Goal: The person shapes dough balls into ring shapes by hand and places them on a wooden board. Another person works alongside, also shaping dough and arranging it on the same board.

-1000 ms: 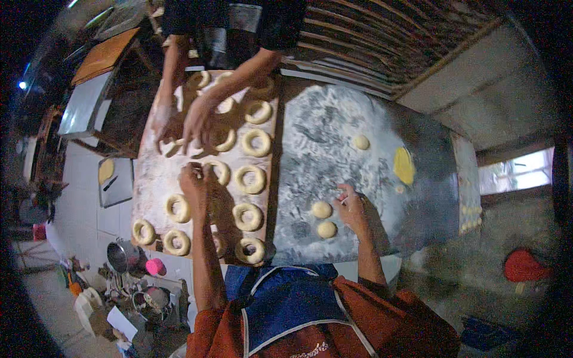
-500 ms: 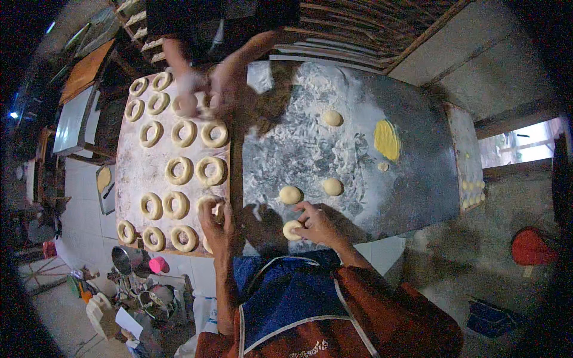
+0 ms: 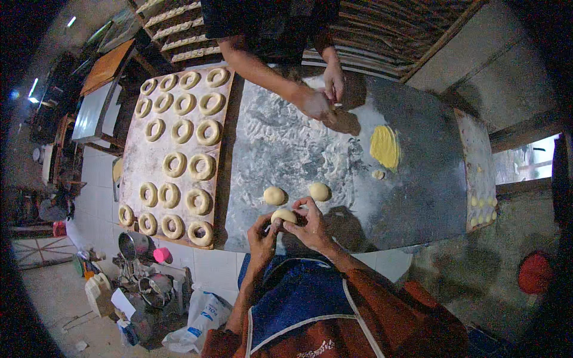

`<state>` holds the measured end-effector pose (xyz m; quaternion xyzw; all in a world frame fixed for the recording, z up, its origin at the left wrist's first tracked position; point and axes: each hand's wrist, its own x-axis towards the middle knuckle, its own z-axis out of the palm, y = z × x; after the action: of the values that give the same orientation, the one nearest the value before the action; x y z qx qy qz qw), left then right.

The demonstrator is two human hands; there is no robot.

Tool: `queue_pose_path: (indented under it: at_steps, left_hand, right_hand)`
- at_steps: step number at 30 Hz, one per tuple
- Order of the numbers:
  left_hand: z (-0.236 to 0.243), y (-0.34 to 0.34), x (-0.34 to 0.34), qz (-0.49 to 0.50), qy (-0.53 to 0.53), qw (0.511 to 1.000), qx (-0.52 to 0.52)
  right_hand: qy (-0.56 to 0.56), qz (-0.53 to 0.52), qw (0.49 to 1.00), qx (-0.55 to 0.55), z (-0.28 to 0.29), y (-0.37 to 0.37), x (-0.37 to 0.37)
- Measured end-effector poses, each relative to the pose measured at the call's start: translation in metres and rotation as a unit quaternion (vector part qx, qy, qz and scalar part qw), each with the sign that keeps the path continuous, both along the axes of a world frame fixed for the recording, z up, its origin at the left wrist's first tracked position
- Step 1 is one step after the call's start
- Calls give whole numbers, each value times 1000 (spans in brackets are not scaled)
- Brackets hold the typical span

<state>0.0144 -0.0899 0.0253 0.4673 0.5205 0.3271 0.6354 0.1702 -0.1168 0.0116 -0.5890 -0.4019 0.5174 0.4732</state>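
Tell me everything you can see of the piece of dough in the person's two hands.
The dough piece is a pale cream, smooth, rounded lump that looks soft; no hole shows in it. The left hand and right hand hold it with their fingers over the near part of the dark table; whether it touches the surface is unclear. Fingers hide its lower part.

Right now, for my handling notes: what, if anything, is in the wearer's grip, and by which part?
A dough ball, held by its near edge between the left grip and right grip.
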Motion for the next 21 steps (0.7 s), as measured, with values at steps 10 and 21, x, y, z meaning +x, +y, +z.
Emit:
queue_pose_path:
  at_steps: [10,21]
  left_hand:
    - [8,-10,48,68,-45,997,-18]
    - [-5,-19,55,-82,92,987,101]
  right_hand:
    - [72,18,997,37,23,-4,43]
    - [67,43,996,-49,-21,0,59]
